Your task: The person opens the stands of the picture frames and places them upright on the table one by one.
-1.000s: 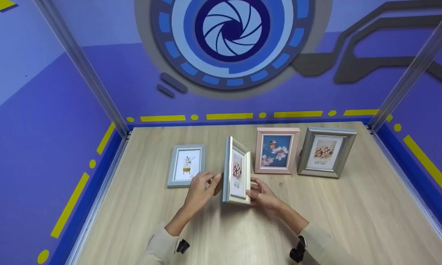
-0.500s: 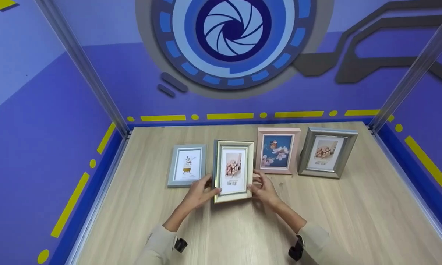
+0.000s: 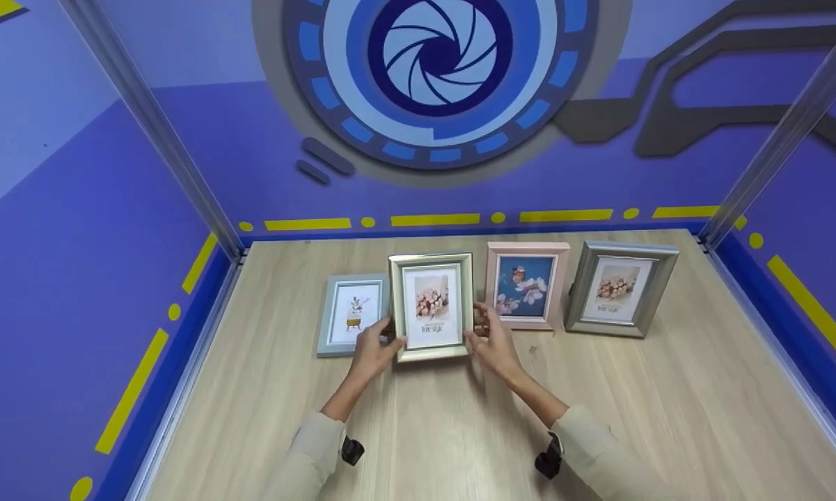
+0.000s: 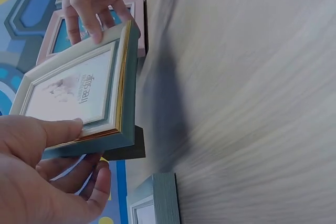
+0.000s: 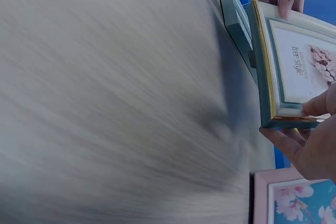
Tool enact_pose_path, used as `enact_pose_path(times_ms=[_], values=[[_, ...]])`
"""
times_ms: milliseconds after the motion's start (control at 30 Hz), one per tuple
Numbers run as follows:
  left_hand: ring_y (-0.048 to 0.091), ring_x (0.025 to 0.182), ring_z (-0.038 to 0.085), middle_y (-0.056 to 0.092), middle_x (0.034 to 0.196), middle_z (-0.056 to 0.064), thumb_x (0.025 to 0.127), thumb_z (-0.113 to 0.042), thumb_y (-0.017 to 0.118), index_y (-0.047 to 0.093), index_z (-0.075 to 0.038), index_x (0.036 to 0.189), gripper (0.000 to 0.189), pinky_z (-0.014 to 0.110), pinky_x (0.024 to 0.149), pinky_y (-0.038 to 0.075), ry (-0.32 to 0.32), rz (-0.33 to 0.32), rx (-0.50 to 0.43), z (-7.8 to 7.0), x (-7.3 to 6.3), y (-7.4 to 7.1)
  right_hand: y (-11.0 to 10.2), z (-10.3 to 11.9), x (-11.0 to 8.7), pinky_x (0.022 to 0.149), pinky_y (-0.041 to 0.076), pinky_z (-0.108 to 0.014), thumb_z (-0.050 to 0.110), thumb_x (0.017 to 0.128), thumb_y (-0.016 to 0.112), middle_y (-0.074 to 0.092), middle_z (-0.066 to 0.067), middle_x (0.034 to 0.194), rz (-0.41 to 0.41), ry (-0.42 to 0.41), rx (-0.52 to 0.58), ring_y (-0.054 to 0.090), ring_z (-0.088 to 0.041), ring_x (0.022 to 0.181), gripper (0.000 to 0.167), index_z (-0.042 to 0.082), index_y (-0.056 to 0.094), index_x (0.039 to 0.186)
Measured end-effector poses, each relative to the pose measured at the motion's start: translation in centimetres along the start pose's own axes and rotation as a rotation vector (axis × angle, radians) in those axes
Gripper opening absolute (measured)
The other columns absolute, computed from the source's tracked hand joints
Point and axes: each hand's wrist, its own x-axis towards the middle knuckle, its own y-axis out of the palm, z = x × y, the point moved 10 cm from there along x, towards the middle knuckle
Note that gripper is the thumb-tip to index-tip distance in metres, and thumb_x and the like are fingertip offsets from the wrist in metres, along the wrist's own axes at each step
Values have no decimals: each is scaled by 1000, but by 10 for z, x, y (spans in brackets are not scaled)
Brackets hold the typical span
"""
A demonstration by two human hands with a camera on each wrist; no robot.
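Between both hands is a gold-edged picture frame (image 3: pixel 431 353) with a flower print, its front facing me. My left hand (image 3: pixel 372 355) grips its lower left side, thumb on the front and fingers behind. On the opposite side my right hand (image 3: pixel 494 344) pinches the edge the same way. The wrist views show the frame raised off the table, its shadow below, with a dark stand leg (image 4: pixel 126 150) sticking out at the back. Just left of it, a grey-blue picture frame (image 3: pixel 330 334) with a plant print is partly covered by the left hand and the held frame.
A pink picture frame (image 3: pixel 493 278) with a blossom print stands to the right, close to the right hand. Farther right stands a grey-brown picture frame (image 3: pixel 574 306). The wooden table (image 3: pixel 445 445) ends at a purple-blue back wall (image 3: pixel 209 153) and side walls.
The held frame has turned from nearly edge-on to face me, then moved back and slightly left. My left hand has shifted from behind it onto its left edge.
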Motion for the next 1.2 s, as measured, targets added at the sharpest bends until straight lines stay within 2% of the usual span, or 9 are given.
enact_pose_path(times_ms=[133,333,567,700,900,1033,1100,1200], values=[[69,92,37,71,98,25,88,0,72,66,11,118,32,48,83,59,-58,-47,1,9,6,-2,4,4,3,93,57,-53,-12,88,64,67,-31,115,13,-32,-26,67,-44,106,55,-9,48,140],[72,91,35,74,96,23,85,1,76,69,9,118,35,48,83,60,-112,-122,11,19,14,-3,7,7,8,99,54,-57,-11,89,61,60,-37,130,46,-31,-25,62,-52,119,60,-12,43,146],[73,93,33,75,98,22,85,2,77,71,7,119,35,45,85,60,-135,-154,-20,26,29,2,4,6,14,104,48,-60,-7,84,67,51,-38,136,10,-45,-165,57,-53,122,65,-14,45,144],[73,93,34,75,98,23,84,3,77,72,6,116,32,46,85,60,-112,-160,-22,29,36,5,6,0,15,107,47,-59,-7,84,66,47,-37,139,33,-6,-125,55,-54,125,70,-14,39,148],[74,89,33,76,94,22,83,3,78,74,5,109,27,46,82,61,-82,-190,-2,31,44,7,10,-8,18,109,45,-57,-11,86,63,42,-39,144,68,36,-5,50,-56,132,72,-15,32,151],[73,87,31,76,92,20,82,3,78,75,3,102,20,44,81,61,-107,-191,-5,35,49,12,9,-8,20,112,42,-57,-11,87,63,41,-40,147,68,47,19,46,-55,136,74,-15,29,152],[73,89,31,77,94,20,83,2,78,75,3,104,21,44,82,61,-118,-186,-12,37,52,14,9,-7,22,113,40,-57,-11,87,62,40,-41,148,66,41,27,44,-55,137,74,-16,28,152],[73,92,31,77,98,20,84,1,77,74,4,109,26,44,84,60,-130,-174,-18,39,54,16,7,10,19,115,37,-59,-14,87,60,38,-43,149,68,51,62,41,-56,139,72,-19,27,151]])
